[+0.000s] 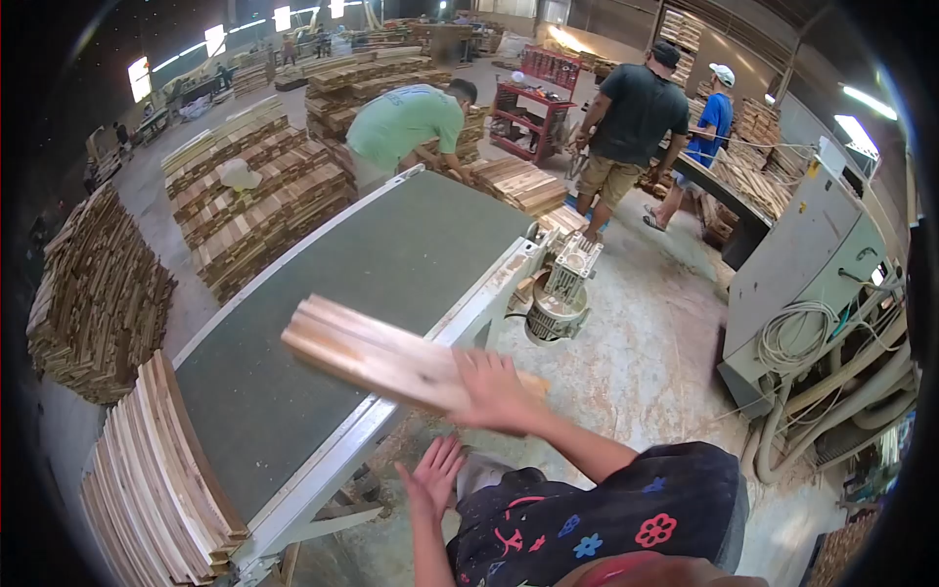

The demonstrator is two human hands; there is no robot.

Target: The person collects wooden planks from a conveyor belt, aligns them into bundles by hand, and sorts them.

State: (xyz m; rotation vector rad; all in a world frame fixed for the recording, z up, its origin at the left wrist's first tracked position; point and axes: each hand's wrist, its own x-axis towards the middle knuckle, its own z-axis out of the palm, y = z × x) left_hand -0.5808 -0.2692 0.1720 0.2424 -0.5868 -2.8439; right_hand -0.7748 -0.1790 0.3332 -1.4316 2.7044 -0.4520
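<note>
My right hand (497, 393) grips the near end of a small bundle of wooden boards (377, 354), its fingers over the top and slightly blurred. The boards lie together and extend left over the edge of a green conveyor belt (362, 254), tilted across its pale metal side rail (391, 391). I cannot tell whether they touch the belt. Below the bundle, my left hand (432, 479) is open, palm showing and fingers apart, holding nothing. A row of curved wooden strips (161, 470) lies at the belt's near left end.
Large wood stacks (259, 196) stand left of the conveyor. A person in green (406, 127) bends at its far end; two others (641, 117) stand beyond. A motor (559, 305) sits beside the rail. A grey machine cabinet (802, 264) with coiled cable stands right.
</note>
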